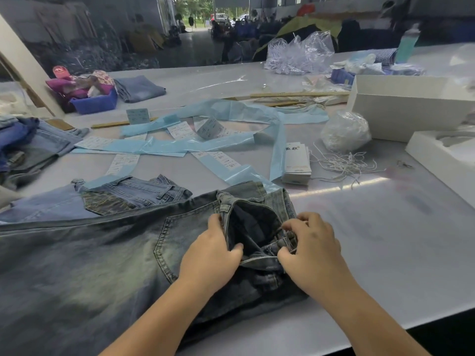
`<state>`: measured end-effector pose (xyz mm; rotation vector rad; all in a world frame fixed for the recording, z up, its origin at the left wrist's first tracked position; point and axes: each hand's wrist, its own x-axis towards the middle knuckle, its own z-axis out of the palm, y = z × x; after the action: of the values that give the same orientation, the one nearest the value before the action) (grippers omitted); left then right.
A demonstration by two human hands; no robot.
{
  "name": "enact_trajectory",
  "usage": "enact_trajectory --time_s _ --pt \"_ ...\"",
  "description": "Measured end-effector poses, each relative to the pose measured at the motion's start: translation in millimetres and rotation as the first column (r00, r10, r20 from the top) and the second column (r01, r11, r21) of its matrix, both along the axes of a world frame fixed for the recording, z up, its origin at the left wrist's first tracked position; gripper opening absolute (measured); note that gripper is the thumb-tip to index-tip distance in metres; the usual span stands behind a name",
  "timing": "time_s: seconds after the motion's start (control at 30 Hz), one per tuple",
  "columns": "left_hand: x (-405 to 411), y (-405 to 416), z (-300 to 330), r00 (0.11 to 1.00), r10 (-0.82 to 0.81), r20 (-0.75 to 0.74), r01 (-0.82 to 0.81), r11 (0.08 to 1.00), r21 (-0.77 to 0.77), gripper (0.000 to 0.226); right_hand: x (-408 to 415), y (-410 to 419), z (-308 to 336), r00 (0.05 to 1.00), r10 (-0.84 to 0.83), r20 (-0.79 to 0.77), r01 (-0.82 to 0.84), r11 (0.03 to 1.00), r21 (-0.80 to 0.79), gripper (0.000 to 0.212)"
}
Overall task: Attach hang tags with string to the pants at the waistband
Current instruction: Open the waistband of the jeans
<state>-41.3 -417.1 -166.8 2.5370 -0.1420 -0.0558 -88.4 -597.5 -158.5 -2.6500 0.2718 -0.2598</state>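
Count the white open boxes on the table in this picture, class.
2. One large white box stands at the far right of the table; a second white box sits nearer, cut off by the right edge. Others may lie out of frame.

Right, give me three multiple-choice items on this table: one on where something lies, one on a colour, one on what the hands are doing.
1. Where does the stack of hang tags lie?
A. inside the white box
B. on the table beyond the jeans, left of the loose strings
C. in the blue bin

2. What colour are the long plastic strips across the table?
A. light blue
B. red
C. black

3. What are the two hands doing?
A. resting flat on the table
B. both gripping the waistband of the jeans
C. holding scissors

Answers:
1 B: the stack stands beside the loose strings, beyond the jeans.
2 A: the strips are pale blue.
3 B: the left hand and right hand curl on the opened waistband.
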Motion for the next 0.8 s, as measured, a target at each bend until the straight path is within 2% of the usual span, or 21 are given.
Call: enact_trajectory --time_s 0.03,0.1,0.17,0.2,0.27,0.37,0.43,0.47,0.57,0.63,0.7,0.77,0.8 --pt "0 -2 -2 0.999 0.016 0.041 -0.016 1.000 0.003 0.075 -1 -1 -1 1.000 -0.003 0.000 0.003 0.999 -0.037 0.038" --pt "-1 -5 -4 0.983 -0.003 0.183 -0.007 0.998 0.055 0.089 -2 -2 -1 1.000 -0.005 -0.015 0.003 0.995 -0.101 0.038" --pt "-1 -8 -5 0.930 -0.106 0.352 0.035 0.979 0.202 0.090 -2 -2 3 0.999 -0.004 -0.054 -0.005 0.988 -0.151 0.032" --pt "-1 -10 -4 0.907 -0.157 0.391 0.049 0.961 0.273 0.088 -1 -1 7 0.996 -0.005 -0.086 -0.010 0.985 -0.173 0.028" --pt "0 -13 -4 0.901 -0.205 0.383 0.062 0.934 0.353 0.081 0 -1 14 0.986 -0.011 -0.165 -0.023 0.979 -0.200 0.021" --pt "4 -15 -1 0.937 -0.196 0.291 0.087 0.934 0.347 0.076 1 -2 23 0.972 0.011 -0.235 -0.056 0.981 -0.186 0.011" --pt "12 -12 4 0.979 -0.139 0.152 0.100 0.966 0.238 0.066 0 -1 24 0.975 0.054 -0.214 -0.091 0.981 -0.168 0.002" --pt "17 -10 7 0.990 -0.108 0.090 0.090 0.980 0.180 0.057 -1 0 23 0.981 0.078 -0.176 -0.108 0.980 -0.168 0.006" --pt "30 -7 10 0.996 -0.049 0.078 0.047 0.999 0.024 0.020 -4 0 14 0.986 0.164 0.022 -0.159 0.975 -0.154 0.016" --pt "41 -6 16 0.998 0.012 0.055 -0.001 0.980 -0.201 0.012 -7 -1 10 0.968 0.194 0.161 -0.184 0.980 -0.076 0.020" --pt "53 -9 30 0.996 0.075 -0.058 -0.094 0.860 -0.502 0.014 -11 0 7 0.943 0.216 0.252 -0.209 0.976 -0.055 0.022" --pt "62 -13 46 0.979 0.088 -0.184 -0.198 0.617 -0.762 0.011 -12 0 8 0.917 0.253 0.307 -0.247 0.967 -0.061 0.023" --pt "64 -15 51 0.972 0.067 -0.225 -0.228 0.493 -0.840 0.010 -10 0 11 0.899 0.284 0.332 -0.282 0.958 -0.056 0.023"
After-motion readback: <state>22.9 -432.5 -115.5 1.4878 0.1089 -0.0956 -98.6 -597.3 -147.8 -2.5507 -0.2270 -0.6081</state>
